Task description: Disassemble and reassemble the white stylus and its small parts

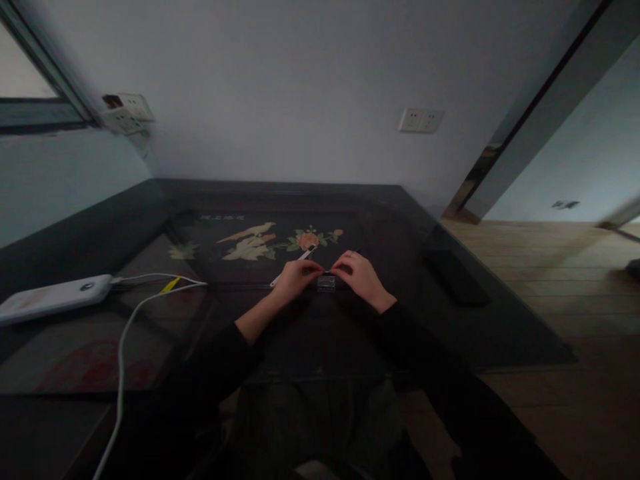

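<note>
My left hand and my right hand meet over the middle of a dark glass-topped table. Their fingertips pinch a thin dark item between them; it is too small and dim to name. Just below the fingers a small clear box stands on the glass. A white pen-like stick lies beyond my left hand, partly hidden by it. Both forearms wear black sleeves.
A white power bank lies at the left with white cables and a yellow tag. A dark remote rests at the right. Under the glass is a bird-and-flower picture. Wall sockets sit behind; wooden floor lies to the right.
</note>
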`<action>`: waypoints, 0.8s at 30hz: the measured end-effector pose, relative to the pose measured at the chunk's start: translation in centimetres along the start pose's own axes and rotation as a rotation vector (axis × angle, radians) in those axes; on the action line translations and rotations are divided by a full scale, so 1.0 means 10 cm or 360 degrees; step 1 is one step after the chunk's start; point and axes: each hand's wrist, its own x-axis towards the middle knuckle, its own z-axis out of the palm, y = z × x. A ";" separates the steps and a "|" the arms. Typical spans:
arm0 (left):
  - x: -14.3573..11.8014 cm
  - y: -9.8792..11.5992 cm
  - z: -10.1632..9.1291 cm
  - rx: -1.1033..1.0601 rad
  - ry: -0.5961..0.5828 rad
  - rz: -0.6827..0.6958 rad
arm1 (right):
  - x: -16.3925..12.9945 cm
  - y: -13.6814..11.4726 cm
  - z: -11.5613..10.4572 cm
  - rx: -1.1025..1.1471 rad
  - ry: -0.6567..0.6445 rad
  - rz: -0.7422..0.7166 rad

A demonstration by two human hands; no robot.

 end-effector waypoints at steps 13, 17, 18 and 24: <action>0.01 -0.12 0.04 0.0171 -0.0065 0.0131 | 0.00 0.07 0.11 -0.0058 -0.0122 -0.0016; 0.02 -0.14 0.04 0.0278 -0.0054 0.0217 | -0.01 0.10 0.14 -0.0114 -0.0134 -0.0005; 0.02 -0.14 0.04 0.0284 -0.0041 0.0231 | -0.01 0.10 0.15 -0.0130 -0.0139 -0.0007; 0.01 -0.17 0.05 0.0332 -0.0040 0.0234 | -0.01 0.15 0.19 -0.0157 -0.0189 -0.0040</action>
